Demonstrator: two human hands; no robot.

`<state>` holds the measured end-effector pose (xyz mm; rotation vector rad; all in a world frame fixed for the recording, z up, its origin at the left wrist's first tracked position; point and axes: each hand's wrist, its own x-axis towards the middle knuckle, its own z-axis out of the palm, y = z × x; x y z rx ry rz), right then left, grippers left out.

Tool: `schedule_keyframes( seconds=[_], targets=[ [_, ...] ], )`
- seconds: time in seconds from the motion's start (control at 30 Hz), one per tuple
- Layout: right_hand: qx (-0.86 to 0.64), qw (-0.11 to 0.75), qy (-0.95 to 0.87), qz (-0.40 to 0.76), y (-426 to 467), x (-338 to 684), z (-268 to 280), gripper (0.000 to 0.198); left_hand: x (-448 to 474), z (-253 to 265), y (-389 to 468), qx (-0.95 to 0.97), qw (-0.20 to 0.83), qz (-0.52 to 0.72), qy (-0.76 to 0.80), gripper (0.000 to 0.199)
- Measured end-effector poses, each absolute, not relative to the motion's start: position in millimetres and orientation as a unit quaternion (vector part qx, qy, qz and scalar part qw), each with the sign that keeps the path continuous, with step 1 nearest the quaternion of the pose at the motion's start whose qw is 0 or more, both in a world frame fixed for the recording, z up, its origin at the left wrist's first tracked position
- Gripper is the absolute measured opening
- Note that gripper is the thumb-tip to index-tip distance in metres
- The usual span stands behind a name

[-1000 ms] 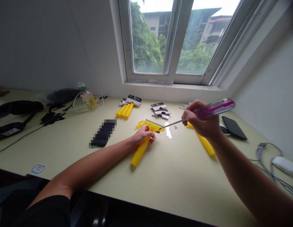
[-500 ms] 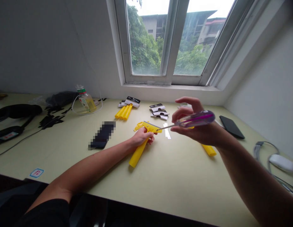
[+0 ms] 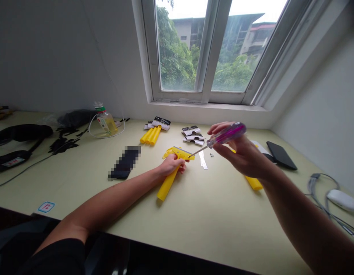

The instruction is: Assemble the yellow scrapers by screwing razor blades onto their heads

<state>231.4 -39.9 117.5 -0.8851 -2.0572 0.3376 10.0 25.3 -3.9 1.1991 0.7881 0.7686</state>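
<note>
My left hand [image 3: 170,165] is closed round the neck of a yellow scraper [image 3: 167,186]. Its wide head with a grey blade edge points away from me, and its round handle slants down toward me. In my right hand [image 3: 244,156], pinched between thumb and fingers, is a screwdriver [image 3: 229,133] with a clear purple handle. The shaft slopes down to the left, and its tip meets the right end of the scraper head, near a small screw. Other yellow pieces [image 3: 167,152] lie partly hidden behind the head. White blade strips [image 3: 203,160] and small screws [image 3: 211,155] lie to the right.
Yellow handles [image 3: 150,135] with black cards and more folded cards [image 3: 192,134] lie toward the window. Another yellow handle [image 3: 253,183] is partly behind my right wrist. A phone [image 3: 124,163], bottle [image 3: 107,124], headset [image 3: 22,133], black case [image 3: 281,154] and cables [image 3: 322,191] surround the work.
My right hand and the screwdriver handle have shifted slightly left and up, and the fingers have turned round the handle. The tip stays at the scraper head. My left hand keeps its hold.
</note>
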Motion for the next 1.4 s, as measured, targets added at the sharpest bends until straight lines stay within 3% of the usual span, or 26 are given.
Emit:
schedule_keyframes(
  seconds=[0.07, 0.17, 0.23, 0.43, 0.63, 0.77, 0.93, 1.07, 1.17, 1.3, 1.4],
  targets=[
    [-0.362, 0.425, -0.823, 0.108, -41.2, 230.6, 120.7, 0.04, 10.2, -4.4, 26.4, 0.533, 0.688, 0.345, 0.35, 0.022],
    [-0.379, 0.462, -0.8, 0.055, -43.7, 227.5, 123.4, 0.076, 10.4, -5.9, 27.5, 0.534, 0.69, 0.345, 0.347, 0.022],
    [-0.41, 0.466, -0.784, -0.018, -46.0, 226.0, 125.1, 0.082, 10.4, -7.2, 28.0, 0.533, 0.689, 0.346, 0.348, 0.021],
    [-0.429, 0.398, -0.801, -0.126, -58.8, 232.1, 139.0, 0.04, 10.9, -9.3, 28.7, 0.502, 0.689, 0.369, 0.371, 0.017],
    [-0.495, 0.328, -0.765, -0.25, -69.4, 241.4, 148.5, 0.029, 14.2, -14.3, 27.8, 0.488, 0.681, 0.405, 0.367, 0.022],
    [-0.499, 0.26, -0.799, -0.21, -70.4, 247.2, 152.5, 0.041, 16.8, -16.0, 25.2, 0.463, 0.662, 0.441, 0.39, 0.017],
    [-0.505, 0.291, -0.782, -0.221, -65.9, 253.1, 152.5, 0.035, 19.1, -8.6, 17.4, 0.44, 0.658, 0.463, 0.399, 0.012],
    [-0.457, 0.266, -0.845, -0.085, -61.9, 250.7, 146.8, 0.046, 20.3, -2.9, 15.7, 0.404, 0.65, 0.474, 0.435, 0.006],
    [-0.48, 0.292, -0.822, -0.091, -60.5, 251.1, 144.0, 0.045, 20.2, -2.9, 17.6, 0.416, 0.652, 0.465, 0.431, 0.004],
    [-0.496, 0.243, -0.831, -0.069, -62.4, 254.9, 144.7, 0.048, 18.5, -6.6, 21.2, 0.424, 0.651, 0.457, 0.434, 0.002],
    [-0.473, 0.252, -0.843, -0.045, -64.1, 253.3, 145.2, 0.044, 18.1, -8.4, 22.4, 0.434, 0.658, 0.442, 0.429, 0.003]
  ],
)
